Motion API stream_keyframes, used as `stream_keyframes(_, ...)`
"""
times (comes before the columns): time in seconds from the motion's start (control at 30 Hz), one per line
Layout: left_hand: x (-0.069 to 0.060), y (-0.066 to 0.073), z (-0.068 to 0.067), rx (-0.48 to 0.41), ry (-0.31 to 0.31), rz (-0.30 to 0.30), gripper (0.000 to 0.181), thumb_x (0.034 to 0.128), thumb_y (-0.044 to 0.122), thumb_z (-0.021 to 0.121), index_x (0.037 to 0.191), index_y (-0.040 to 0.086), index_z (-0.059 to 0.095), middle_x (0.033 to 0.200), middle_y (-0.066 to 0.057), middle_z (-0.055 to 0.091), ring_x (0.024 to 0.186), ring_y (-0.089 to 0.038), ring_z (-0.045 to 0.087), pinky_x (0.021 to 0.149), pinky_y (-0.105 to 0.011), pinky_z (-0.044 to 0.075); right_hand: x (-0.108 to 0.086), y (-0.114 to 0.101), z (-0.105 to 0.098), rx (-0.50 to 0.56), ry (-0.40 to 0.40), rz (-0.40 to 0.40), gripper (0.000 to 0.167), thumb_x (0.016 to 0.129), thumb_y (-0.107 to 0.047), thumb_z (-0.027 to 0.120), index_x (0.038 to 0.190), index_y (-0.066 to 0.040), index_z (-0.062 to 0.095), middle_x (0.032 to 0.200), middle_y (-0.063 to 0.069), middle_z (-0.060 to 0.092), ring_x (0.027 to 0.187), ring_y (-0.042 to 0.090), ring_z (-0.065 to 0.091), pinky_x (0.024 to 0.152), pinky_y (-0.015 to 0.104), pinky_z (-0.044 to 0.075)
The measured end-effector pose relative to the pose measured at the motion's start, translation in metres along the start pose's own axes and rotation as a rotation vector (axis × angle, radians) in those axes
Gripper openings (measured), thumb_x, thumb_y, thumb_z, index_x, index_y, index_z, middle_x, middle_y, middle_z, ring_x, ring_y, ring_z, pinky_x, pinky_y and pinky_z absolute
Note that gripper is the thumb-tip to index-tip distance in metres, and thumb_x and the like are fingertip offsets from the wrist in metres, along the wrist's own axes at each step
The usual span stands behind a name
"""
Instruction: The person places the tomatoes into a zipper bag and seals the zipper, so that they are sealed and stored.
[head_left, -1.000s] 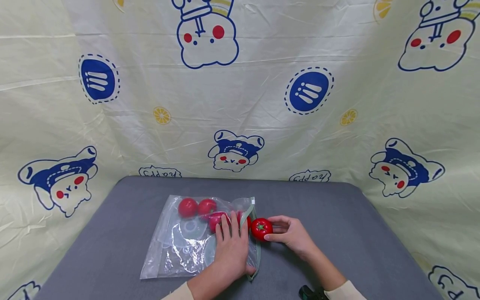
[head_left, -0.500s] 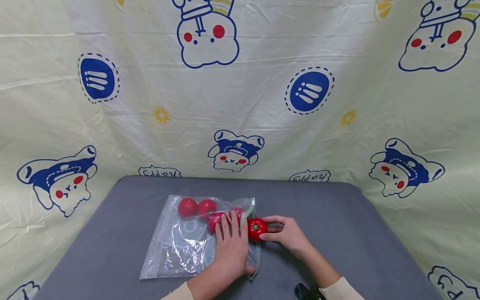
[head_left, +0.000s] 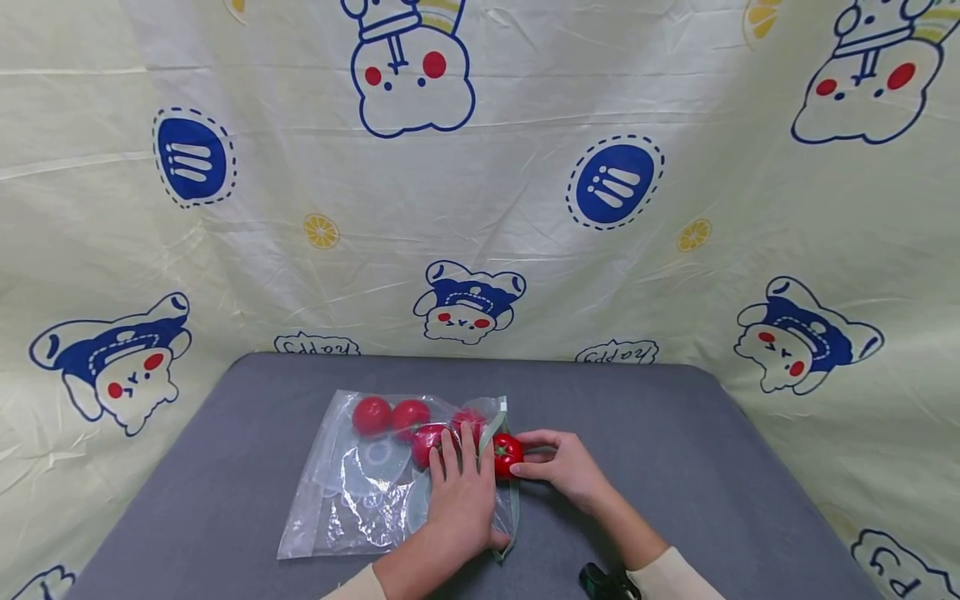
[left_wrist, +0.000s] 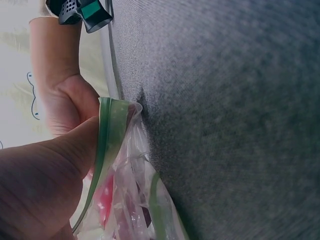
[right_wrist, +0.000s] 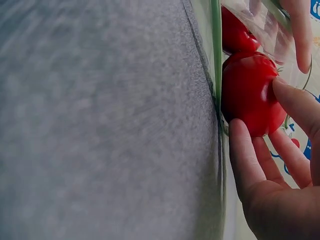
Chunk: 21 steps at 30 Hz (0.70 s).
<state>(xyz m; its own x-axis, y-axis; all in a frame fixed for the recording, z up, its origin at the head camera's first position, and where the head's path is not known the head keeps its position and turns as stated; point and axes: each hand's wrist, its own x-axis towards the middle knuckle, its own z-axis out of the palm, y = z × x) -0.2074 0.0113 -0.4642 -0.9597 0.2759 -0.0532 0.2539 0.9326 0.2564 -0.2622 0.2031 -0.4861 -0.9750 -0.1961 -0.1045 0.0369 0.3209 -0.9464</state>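
Note:
A clear zip bag (head_left: 315, 517) with a green-edged mouth lies on the grey table, several red tomatoes (head_left: 372, 416) inside it. My left hand (head_left: 463, 508) rests on the bag beside its mouth, fingers straight and spread; its thumb is by the green strip (left_wrist: 106, 135) in the left wrist view, the tip hidden. With thumb and fingers, my right hand (head_left: 570, 471) holds a tomato (right_wrist: 250, 95) at the bag's mouth. In the right wrist view it touches or nearly touches another tomato (right_wrist: 237, 34) deeper in the bag.
Grey cloth covers the table (head_left: 645, 417). A patterned curtain (head_left: 555, 283) hangs behind its far edge. On the right wrist sits a black device (head_left: 600, 581) near the front of the table.
My right hand has moved left, bringing its tomato from beside the bag's mouth into it. The left hand stays in place on the bag.

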Motion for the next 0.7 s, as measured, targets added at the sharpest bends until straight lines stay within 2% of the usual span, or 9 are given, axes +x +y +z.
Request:
stream_keyframes(0.17, 0.002, 0.0, 0.001, -0.015, -0.007, -0.002, 0.121, 0.0599, 0.049, 0.096, 0.158, 0.015, 0.035, 0.171, -0.019, 0.014, 0.155, -0.052, 0.011, 0.123, -0.068, 0.019, 0.002, -0.002, 0.003, 0.013, 0.008, 0.007, 0.049, 0.083, -0.012, 0.086, 0.128, -0.001, 0.068, 0.133, 0.022, 0.066, 0.104, 0.027, 0.075, 0.088, 0.039, 0.062)
stream_keyframes(0.7, 0.002, 0.001, 0.004, 0.026, -0.003, -0.016, 0.12, 0.0592, 0.05, 0.096, 0.157, 0.015, 0.036, 0.171, -0.018, 0.015, 0.155, -0.051, 0.012, 0.124, -0.066, 0.019, 0.006, -0.003, 0.011, 0.05, -0.02, -0.006, 0.046, 0.085, -0.012, 0.084, 0.127, 0.001, 0.069, 0.129, 0.021, 0.069, 0.102, 0.027, 0.076, 0.089, 0.039, 0.062)
